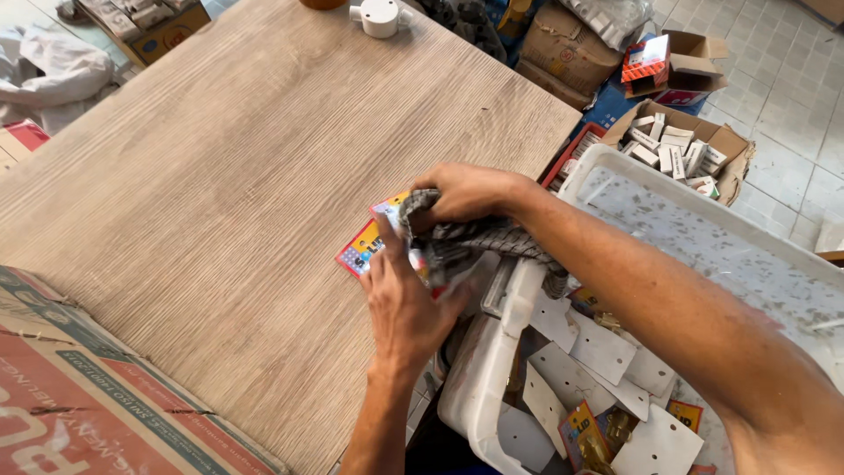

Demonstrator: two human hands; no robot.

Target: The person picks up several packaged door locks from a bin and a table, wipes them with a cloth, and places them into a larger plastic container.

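Note:
Near the right edge of the wooden table (246, 176), my left hand (406, 308) presses down on a small colourful carded package (362, 249). My right hand (466, 191) grips a grey patterned cloth (479, 239) and holds it against the top of that package. The cloth trails over the rim of a white plastic tub (479, 387) beside the table. Most of the package is hidden under the cloth and my fingers.
The tub holds several white backing cards (607, 347) and carded brass items (585, 435). A printed cardboard box (88, 396) sits at the table's near left corner, a white round fitting (380, 16) at the far edge. Open boxes of small white cartons (677, 149) stand on the tiled floor.

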